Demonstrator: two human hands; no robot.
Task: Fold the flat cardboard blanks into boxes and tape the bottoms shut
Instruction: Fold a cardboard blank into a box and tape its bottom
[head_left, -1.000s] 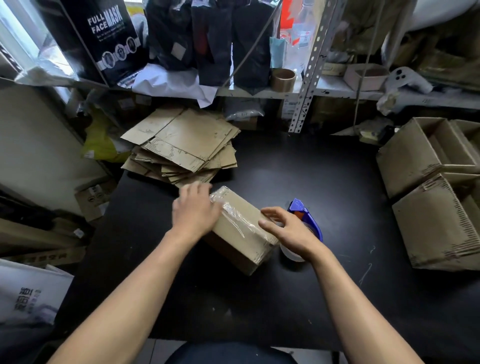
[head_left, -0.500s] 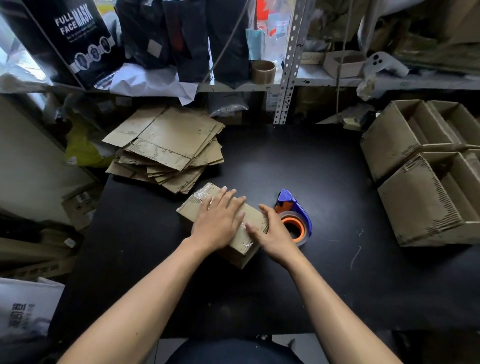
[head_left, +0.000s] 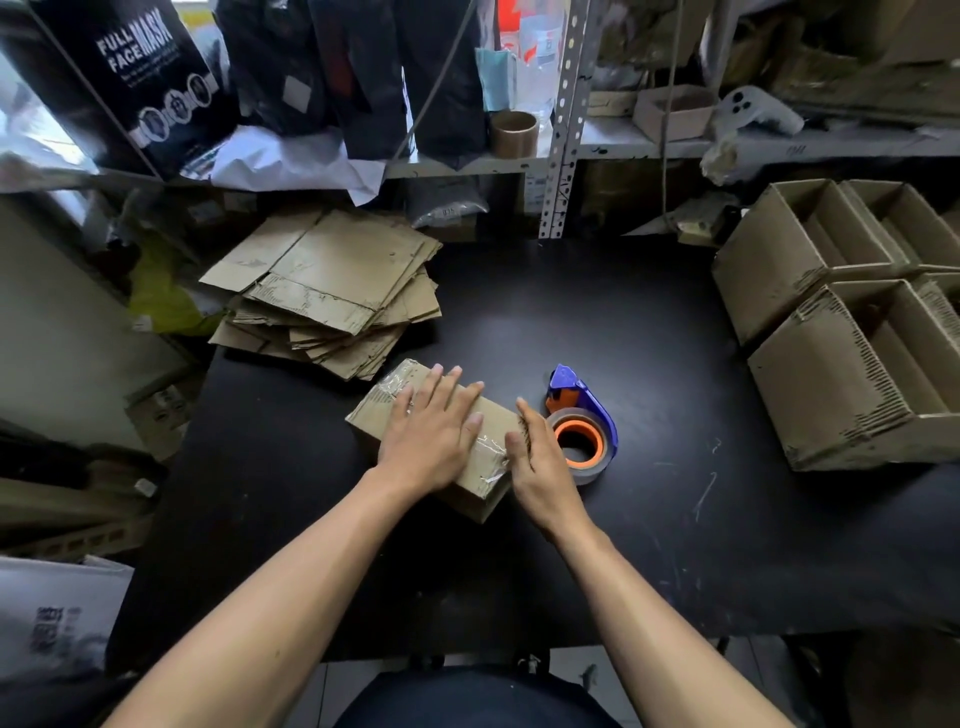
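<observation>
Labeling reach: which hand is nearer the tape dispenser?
Right. The right hand presses the box end right beside the tape dispenser; the left hand lies flat on the box top, farther away.

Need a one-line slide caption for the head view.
Both hands, left hand and right hand, press clear tape onto a cardboard box beside the tape dispenser.

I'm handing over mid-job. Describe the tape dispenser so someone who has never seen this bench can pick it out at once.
Start at the black table, with flat blanks stacked at its far left and open boxes along its right edge. Near the middle, both hands press on a taped box. The tape dispenser lies just right of the right hand: the only blue thing there, holding a roll with an orange core.
</observation>
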